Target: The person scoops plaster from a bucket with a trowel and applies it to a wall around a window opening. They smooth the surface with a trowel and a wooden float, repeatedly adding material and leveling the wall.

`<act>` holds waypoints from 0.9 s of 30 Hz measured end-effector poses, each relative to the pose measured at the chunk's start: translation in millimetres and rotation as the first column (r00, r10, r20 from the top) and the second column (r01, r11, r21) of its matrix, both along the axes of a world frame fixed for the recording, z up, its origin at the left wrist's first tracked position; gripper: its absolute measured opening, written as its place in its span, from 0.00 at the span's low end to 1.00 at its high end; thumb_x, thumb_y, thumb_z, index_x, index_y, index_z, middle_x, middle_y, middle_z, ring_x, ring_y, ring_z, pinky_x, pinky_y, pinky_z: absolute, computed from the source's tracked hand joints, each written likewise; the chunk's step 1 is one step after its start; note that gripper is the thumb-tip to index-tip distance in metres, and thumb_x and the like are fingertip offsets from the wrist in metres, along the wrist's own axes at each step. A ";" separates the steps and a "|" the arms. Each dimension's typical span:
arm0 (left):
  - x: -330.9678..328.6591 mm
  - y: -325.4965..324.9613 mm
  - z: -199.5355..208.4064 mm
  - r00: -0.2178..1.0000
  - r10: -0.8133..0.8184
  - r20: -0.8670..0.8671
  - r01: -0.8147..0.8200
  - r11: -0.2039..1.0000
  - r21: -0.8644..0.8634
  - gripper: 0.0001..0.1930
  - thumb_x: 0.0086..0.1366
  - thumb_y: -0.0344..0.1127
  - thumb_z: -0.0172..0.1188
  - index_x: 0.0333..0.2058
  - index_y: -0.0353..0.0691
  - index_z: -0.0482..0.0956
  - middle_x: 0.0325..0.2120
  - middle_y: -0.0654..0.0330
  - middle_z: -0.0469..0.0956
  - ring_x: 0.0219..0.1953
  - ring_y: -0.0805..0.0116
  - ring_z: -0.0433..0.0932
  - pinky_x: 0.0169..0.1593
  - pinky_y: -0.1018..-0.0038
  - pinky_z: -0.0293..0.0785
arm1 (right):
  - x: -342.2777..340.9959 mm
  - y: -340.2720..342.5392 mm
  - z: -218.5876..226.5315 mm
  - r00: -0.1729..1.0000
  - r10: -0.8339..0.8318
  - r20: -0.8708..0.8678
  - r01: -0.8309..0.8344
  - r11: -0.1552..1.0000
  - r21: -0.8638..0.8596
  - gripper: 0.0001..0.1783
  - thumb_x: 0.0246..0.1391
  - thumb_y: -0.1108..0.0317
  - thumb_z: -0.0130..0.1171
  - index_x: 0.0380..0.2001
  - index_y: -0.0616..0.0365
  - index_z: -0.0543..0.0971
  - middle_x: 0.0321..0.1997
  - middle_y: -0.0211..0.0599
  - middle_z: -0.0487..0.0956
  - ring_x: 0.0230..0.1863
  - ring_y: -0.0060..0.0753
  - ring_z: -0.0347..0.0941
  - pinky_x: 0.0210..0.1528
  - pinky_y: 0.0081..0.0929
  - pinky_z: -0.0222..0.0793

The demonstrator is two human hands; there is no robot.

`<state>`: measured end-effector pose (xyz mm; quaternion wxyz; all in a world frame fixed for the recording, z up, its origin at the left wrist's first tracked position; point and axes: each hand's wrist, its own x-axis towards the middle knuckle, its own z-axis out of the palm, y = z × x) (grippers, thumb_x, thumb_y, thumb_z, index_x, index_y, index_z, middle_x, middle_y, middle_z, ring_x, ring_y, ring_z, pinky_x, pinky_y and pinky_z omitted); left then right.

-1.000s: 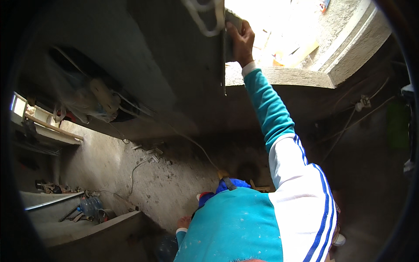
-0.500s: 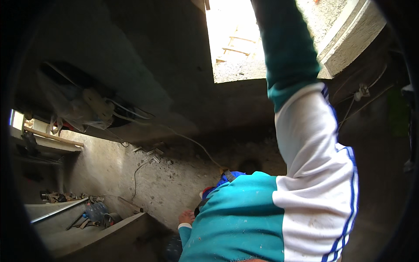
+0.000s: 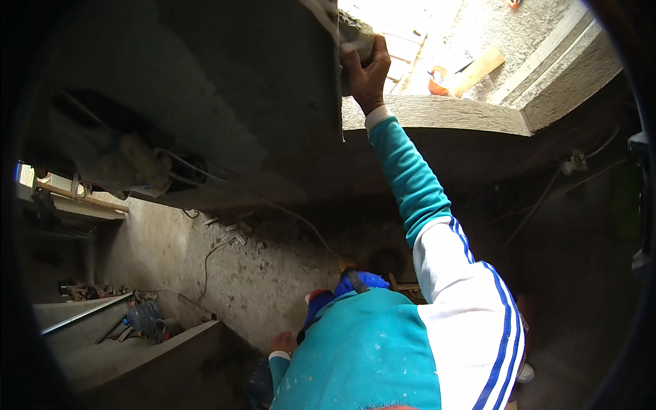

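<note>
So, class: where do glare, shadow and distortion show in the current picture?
Head view: glare bleaches the opening beyond the right hand; head view: deep shadow dulls the wall; head view: the sill looks bowed, probably by the fisheye lens, and the corners go black.

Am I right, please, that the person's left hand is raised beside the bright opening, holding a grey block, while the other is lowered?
Wrong hand: the head view shows the right hand raised beside the opening, holding the grey block, while the left hand is lowered.
</note>
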<state>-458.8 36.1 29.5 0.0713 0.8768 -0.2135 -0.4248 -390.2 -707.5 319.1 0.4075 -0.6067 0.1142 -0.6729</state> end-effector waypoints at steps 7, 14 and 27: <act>-10.7 -11.3 -47.6 0.877 0.451 -0.166 -0.461 0.887 -0.023 0.16 0.74 0.40 0.53 0.47 0.41 0.88 0.47 0.53 0.87 0.51 0.53 0.84 0.56 0.58 0.78 | -5.7 -6.4 162.3 0.948 -0.273 -0.167 0.248 0.956 -0.156 0.27 0.58 0.51 0.72 0.44 0.67 0.78 0.38 0.46 0.85 0.37 0.34 0.82 0.41 0.34 0.78; 4.7 -28.8 -56.8 0.768 0.592 -0.245 -0.621 0.782 -0.058 0.13 0.73 0.34 0.56 0.47 0.36 0.88 0.41 0.53 0.89 0.45 0.58 0.87 0.52 0.63 0.81 | 8.0 -26.5 369.3 0.964 -0.238 -0.119 0.178 0.909 -0.377 0.26 0.60 0.52 0.70 0.46 0.67 0.79 0.40 0.45 0.85 0.41 0.36 0.82 0.44 0.34 0.78; 82.9 -97.8 40.9 0.845 0.443 -0.299 -0.483 0.873 -0.069 0.20 0.75 0.41 0.55 0.53 0.30 0.82 0.47 0.48 0.86 0.44 0.54 0.87 0.46 0.61 0.84 | -69.3 -12.5 210.7 0.991 0.045 0.123 -0.054 0.996 0.068 0.19 0.63 0.59 0.69 0.46 0.63 0.79 0.44 0.41 0.86 0.46 0.28 0.80 0.48 0.26 0.78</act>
